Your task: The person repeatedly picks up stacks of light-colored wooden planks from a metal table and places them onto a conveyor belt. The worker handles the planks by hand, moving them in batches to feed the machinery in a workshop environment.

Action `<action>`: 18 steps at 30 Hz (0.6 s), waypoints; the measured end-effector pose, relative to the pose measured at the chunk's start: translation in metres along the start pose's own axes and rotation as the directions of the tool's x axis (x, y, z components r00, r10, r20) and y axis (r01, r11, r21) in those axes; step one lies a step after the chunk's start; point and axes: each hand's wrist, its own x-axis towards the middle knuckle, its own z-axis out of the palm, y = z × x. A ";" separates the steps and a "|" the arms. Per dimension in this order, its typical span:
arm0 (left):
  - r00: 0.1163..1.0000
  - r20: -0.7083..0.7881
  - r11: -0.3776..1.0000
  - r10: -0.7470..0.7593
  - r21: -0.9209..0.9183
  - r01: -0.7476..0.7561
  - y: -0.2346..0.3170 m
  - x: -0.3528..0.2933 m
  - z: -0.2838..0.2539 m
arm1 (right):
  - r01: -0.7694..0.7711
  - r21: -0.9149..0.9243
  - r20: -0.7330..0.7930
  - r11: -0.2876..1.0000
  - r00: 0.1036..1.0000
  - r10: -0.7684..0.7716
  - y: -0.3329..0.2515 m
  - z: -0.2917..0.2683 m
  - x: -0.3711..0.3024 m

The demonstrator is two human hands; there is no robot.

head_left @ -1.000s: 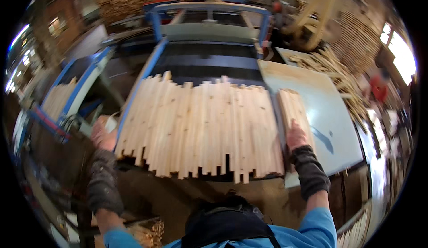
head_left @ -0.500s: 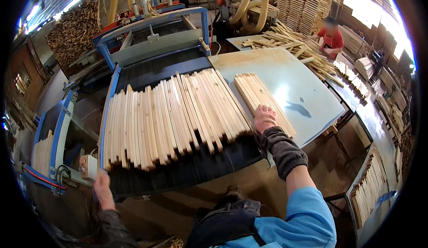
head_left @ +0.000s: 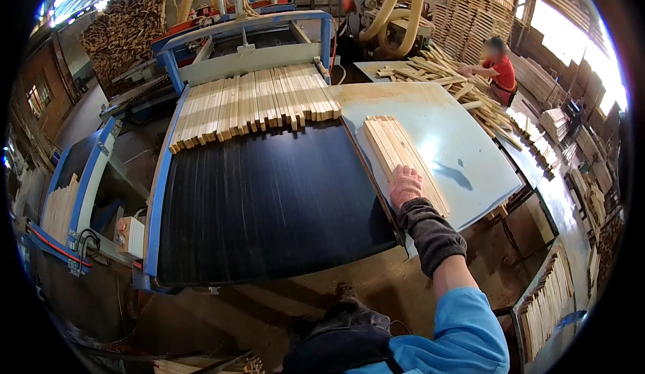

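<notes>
My right hand (head_left: pixel 407 184), in a pinkish knit glove, lies on top of a small stack of wooden strips (head_left: pixel 398 147) near its close end. Its fingers are stretched forward over the wood, and the thumb side is partly hidden. The stack rests on a pale sheet-topped table (head_left: pixel 470 152). To its left, a wide row of wooden strips (head_left: pixel 255 102) lies side by side at the far end of a black conveyor belt (head_left: pixel 269 206), with far ends passing under the machine's crossbar. My left hand is out of view.
A blue-framed machine gantry (head_left: pixel 255 58) stands over the belt's far end. At the belt's left is a control box (head_left: pixel 129 235). A person in red (head_left: pixel 500 71) bends by a loose pile of strips (head_left: pixel 457 85) at far right. More strips (head_left: pixel 545 303) lie at lower right.
The row of strips on the belt has moved away toward the gantry, baring the black belt. My left hand has left the view. My right hand stays on the stack.
</notes>
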 end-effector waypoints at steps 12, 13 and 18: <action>0.984 0.070 0.881 -0.165 -0.439 0.179 -0.036 -0.044 0.059 | 0.063 -0.045 -0.271 0.997 0.960 -0.073 0.027 0.038 -0.003; 0.991 0.044 0.888 -0.127 -0.441 0.133 -0.042 -0.045 0.062 | 0.078 -0.044 -0.215 0.996 0.973 -0.086 0.030 0.034 -0.002; 0.867 -0.140 0.086 -0.478 -0.990 -0.113 -0.029 -0.024 0.055 | 0.064 -0.056 -0.080 0.996 0.994 -0.068 -0.006 0.016 0.007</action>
